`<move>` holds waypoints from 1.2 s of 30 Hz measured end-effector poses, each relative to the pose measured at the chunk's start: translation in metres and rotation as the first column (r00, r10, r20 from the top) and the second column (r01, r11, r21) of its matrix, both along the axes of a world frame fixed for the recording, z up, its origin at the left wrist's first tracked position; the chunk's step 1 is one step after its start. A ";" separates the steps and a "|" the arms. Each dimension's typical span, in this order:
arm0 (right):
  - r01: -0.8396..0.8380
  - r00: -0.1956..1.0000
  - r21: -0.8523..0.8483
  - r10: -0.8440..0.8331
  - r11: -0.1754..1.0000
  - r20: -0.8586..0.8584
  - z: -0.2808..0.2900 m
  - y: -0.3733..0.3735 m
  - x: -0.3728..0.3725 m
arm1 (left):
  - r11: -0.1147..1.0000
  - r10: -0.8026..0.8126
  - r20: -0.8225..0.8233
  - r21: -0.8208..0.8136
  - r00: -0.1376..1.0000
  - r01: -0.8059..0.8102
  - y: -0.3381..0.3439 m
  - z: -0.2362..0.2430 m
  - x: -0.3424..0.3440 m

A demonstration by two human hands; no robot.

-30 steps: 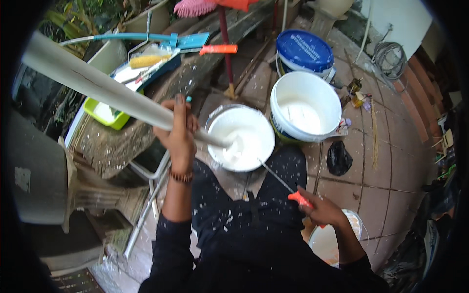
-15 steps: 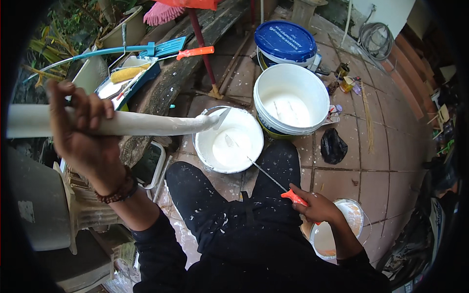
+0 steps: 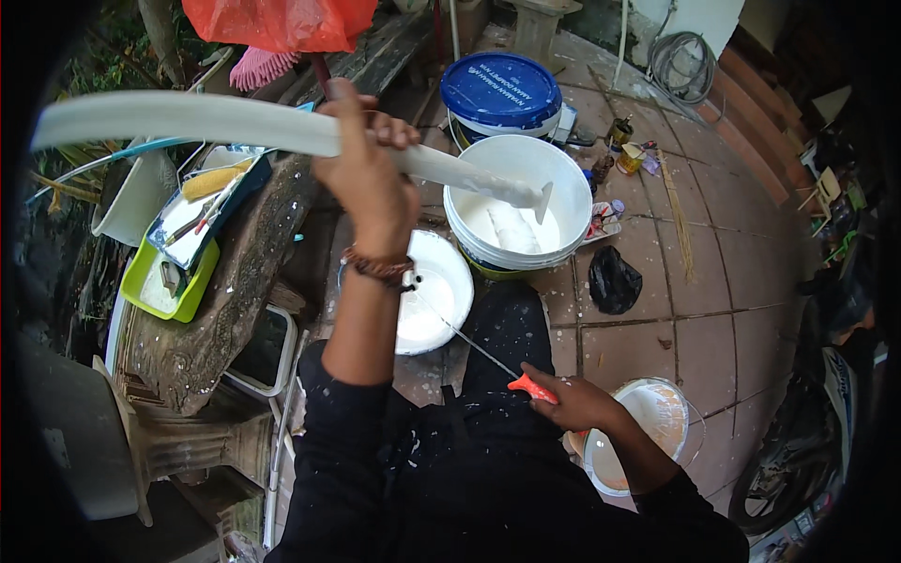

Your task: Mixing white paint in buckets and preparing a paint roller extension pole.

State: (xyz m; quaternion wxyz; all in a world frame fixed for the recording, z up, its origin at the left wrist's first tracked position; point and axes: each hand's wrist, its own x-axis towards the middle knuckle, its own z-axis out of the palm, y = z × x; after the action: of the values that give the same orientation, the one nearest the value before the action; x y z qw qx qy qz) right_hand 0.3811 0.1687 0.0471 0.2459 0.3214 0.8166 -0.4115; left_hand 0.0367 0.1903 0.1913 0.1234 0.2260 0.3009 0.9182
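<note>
My left hand (image 3: 371, 174) is raised, its fingers wrapped round a long white pole (image 3: 216, 120). The pole's far end, with a flat pale tip, hangs over the large white bucket (image 3: 460, 211). A thick white shape lies inside that bucket; I cannot tell whether it is paint or a reflection. My right hand (image 3: 568, 402) grips the orange handle of a tool with a thin metal rod (image 3: 479, 349). The rod reaches into a smaller white bucket (image 3: 460, 291) before my knees; its tip cannot be made out. My left forearm and wrist cover part of this bucket.
Behind the large bucket stands a blue-lidded pail (image 3: 502, 89). To the left, a paint tray (image 3: 225, 220) with a yellow roller and a lime-green tub (image 3: 192, 296) rest by a rough log (image 3: 202, 357). A black plastic bag (image 3: 615, 281) and a stained bucket (image 3: 680, 413) are right.
My left hand has swung to the right with the white pole, whose end moved from the smaller bucket to over the large one. My right hand keeps its hold, shifted slightly left.
</note>
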 end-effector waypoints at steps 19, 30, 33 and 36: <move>-0.048 0.990 0.031 0.052 0.998 -0.128 -0.023 -0.021 -0.001 | 0.295 -0.418 -0.318 -0.933 0.851 -0.204 0.159 -0.153 0.001; -0.049 0.992 0.010 0.050 0.999 -0.112 -0.029 -0.013 -0.003 | -0.007 -0.544 -0.253 -0.952 0.800 -0.306 0.167 -0.168 -0.033; -0.013 0.992 0.035 0.017 0.999 -0.125 -0.027 -0.014 -0.003 | 0.228 -0.611 -0.370 -0.929 0.700 -0.292 0.134 -0.177 -0.043; 0.007 0.992 0.046 -0.001 0.999 -0.126 -0.018 -0.011 -0.003 | 0.414 -0.354 -0.565 -0.809 0.746 -0.416 0.078 -0.185 -0.043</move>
State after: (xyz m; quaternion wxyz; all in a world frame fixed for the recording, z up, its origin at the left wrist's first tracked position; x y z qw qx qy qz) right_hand 0.3778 0.1574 0.0290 0.1855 0.3020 0.8391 -0.4127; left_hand -0.0063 0.2683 0.0064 0.0904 0.4263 0.7744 0.4588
